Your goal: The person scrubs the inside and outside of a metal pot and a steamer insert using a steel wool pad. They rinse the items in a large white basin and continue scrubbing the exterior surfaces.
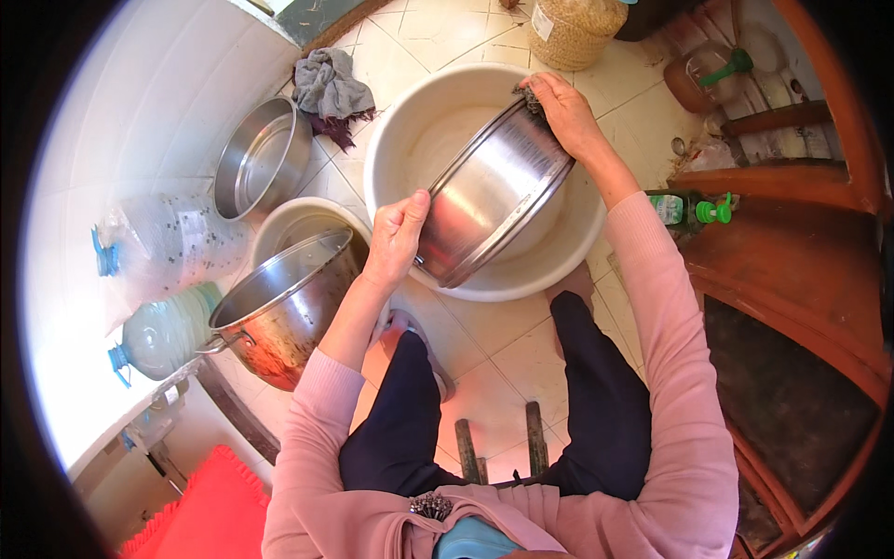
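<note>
A steel cooking pot (499, 192) is held tilted on its side over a large cream plastic basin (391, 164) on the tiled floor. My left hand (398, 234) grips the pot's lower left end, thumb on its side. At its upper right end, my right hand (562, 112) presses a dark scouring pad (532, 99) against the rim. The pot's inside faces away from view. Left of the basin, a large stained steel pot (286, 314) leans in a smaller cream basin (314, 204), partly hidden by my left forearm.
Beside the white wall are a steel pan (262, 159), a grey cloth (332, 84) and large plastic bottles (164, 335). A jar of grains (576, 31) stands beyond the basin. At right are a green-capped soap bottle (688, 208) and a brown wooden cabinet (789, 258).
</note>
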`<state>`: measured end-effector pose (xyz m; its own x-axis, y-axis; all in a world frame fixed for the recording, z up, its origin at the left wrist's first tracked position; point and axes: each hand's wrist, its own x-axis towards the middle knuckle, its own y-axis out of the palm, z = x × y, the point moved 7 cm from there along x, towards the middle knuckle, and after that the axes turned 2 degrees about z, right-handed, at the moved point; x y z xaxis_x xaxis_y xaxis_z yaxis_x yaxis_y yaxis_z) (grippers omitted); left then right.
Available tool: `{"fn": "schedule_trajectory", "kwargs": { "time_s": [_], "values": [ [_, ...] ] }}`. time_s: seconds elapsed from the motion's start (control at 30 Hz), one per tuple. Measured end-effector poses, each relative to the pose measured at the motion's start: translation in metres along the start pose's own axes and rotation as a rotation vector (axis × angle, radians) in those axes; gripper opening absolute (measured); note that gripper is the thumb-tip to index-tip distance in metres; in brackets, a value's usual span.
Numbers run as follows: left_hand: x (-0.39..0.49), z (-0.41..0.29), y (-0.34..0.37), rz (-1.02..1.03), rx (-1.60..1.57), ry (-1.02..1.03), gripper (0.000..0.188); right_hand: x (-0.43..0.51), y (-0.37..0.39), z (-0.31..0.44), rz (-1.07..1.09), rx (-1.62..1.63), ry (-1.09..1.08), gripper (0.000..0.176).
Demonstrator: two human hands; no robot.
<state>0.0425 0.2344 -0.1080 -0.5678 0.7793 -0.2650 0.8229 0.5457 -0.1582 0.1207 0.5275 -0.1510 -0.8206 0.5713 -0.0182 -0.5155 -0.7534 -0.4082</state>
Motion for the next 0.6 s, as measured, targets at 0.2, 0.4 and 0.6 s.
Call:
{"fn": "schedule_trajectory", "kwargs": {
  "time_s": [0.2, 0.4, 0.6],
  "values": [
    [0.045, -0.06, 0.026, 0.107, 0.283, 0.156, 0.038, -0.036, 0.021, 0.057, -0.078, -0.01, -0.349, 0.03],
    [0.042, -0.063, 0.018, -0.03, 0.398, 0.087, 0.033, -0.068, 0.02, 0.1, -0.063, -0.063, -0.502, 0.026],
    [-0.002, -0.073, -0.018, -0.072, 0.061, 0.131, 0.026, -0.075, -0.025, 0.073, -0.104, 0.218, -0.15, 0.026]
  ]
}}
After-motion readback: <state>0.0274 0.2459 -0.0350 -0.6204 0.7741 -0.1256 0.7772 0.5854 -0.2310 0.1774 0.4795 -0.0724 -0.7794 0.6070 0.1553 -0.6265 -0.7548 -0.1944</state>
